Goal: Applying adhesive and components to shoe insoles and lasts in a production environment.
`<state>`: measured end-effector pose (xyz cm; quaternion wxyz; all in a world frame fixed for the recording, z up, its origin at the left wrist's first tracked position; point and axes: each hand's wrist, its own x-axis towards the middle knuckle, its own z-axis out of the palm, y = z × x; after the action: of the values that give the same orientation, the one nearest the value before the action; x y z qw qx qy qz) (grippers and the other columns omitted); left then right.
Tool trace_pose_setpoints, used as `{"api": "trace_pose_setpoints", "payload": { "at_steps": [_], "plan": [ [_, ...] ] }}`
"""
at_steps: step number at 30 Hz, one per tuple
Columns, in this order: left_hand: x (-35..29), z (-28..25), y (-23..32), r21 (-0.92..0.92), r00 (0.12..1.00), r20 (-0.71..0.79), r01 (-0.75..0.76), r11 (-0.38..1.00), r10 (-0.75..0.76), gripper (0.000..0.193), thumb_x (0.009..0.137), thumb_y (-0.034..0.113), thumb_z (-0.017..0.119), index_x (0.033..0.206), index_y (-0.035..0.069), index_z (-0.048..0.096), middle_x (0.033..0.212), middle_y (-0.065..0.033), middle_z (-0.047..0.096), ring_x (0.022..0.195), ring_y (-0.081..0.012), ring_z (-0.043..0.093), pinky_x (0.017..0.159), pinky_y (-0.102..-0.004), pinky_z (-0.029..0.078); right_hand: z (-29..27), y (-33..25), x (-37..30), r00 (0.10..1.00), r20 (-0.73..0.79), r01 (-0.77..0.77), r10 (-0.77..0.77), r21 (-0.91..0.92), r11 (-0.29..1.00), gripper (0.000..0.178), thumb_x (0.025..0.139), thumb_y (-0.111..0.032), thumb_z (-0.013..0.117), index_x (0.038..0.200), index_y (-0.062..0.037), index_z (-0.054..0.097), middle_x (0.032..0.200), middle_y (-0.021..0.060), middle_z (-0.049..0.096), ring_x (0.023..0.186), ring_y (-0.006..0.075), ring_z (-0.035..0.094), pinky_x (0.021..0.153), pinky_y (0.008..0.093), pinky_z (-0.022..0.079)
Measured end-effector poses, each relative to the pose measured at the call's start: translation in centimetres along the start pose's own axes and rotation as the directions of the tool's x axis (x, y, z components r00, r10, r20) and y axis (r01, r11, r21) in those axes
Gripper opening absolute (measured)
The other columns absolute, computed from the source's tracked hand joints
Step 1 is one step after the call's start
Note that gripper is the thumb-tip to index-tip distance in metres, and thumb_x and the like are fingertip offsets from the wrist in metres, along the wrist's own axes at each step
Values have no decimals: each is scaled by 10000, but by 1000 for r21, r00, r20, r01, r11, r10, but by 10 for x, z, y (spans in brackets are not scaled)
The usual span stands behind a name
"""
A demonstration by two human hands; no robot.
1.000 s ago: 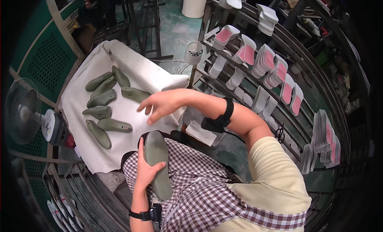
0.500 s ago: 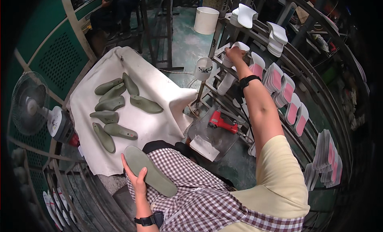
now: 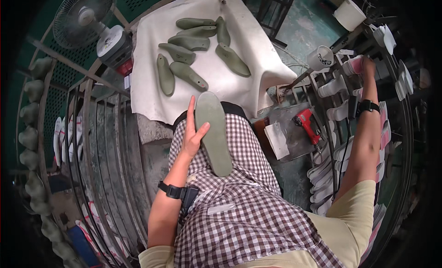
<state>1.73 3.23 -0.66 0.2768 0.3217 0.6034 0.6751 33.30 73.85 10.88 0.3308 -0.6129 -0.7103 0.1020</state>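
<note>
My left hand (image 3: 192,140) holds a green shoe last (image 3: 212,132) over my lap, its flat sole facing up. The thumb lies across the sole, and the index finger stretches along the edge. My right arm reaches out to the rack on the right. There my right hand (image 3: 369,67) grips the edge of a white and pink insole (image 3: 353,65) at a stack; its fingers are partly hidden. Several more green lasts (image 3: 188,73) lie on their sides on the white cloth-covered table (image 3: 152,42) ahead of me.
A red power tool (image 3: 307,126) and a white card (image 3: 277,140) rest on a low stand at my right. Near the rack hangs a white cup (image 3: 321,58) of small parts. A fan (image 3: 86,17) and metal racks (image 3: 122,143) stand at left.
My view has turned toward the right and down, so the table and rack appear shifted. The last stays in my left hand, now more upright in view. My right hand remains at the insoles.
</note>
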Motion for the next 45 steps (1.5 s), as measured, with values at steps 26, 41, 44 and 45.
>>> {"api": "trace_pose_setpoints", "payload": {
  "at_steps": [26, 41, 44, 45],
  "plan": [
    [-19, -5, -15, 72, 997, -42, -65, 995, 68, 375, 978, 223, 603, 1318, 69, 635, 1280, -127, 580, 1235, -256, 523, 1100, -370, 370, -3, -191, -648, 298, 485, 294, -822, 773, 562, 868, 777, -1, 720, 1543, -65, 317, 1624, 284, 103, 1486, 542, 102, 1199, 566, 215],
    [-12, -20, -2, 355, 992, 128, -64, 933, 19, 646, 740, 258, 837, 1317, 97, 596, 1272, -142, 572, 1209, -309, 518, 1086, -405, 372, -3, -189, -623, 288, 491, 124, -822, 832, 540, 972, 764, -66, 817, 1546, -39, 242, 1622, 249, 155, 1511, 450, 152, 1214, 523, 212],
    [-16, -23, 1, 385, 994, 108, -57, 921, 16, 575, 760, 197, 820, 1292, 112, 620, 1235, -134, 539, 1187, -280, 525, 1047, -380, 406, -13, -162, -551, 573, 369, 363, -732, 686, 630, 706, 810, -97, 773, 1441, -23, 465, 1549, 218, 346, 1445, 362, 339, 1176, 439, 296],
    [-17, -24, 4, 385, 997, 81, -18, 923, -15, 566, 760, 187, 818, 1287, 118, 624, 1228, -130, 537, 1176, -275, 528, 1041, -375, 411, -3, -133, -521, 673, 353, 351, -650, 622, 700, 602, 836, -79, 725, 1396, -10, 514, 1479, 202, 439, 1388, 331, 417, 1147, 418, 335]
  ]
}}
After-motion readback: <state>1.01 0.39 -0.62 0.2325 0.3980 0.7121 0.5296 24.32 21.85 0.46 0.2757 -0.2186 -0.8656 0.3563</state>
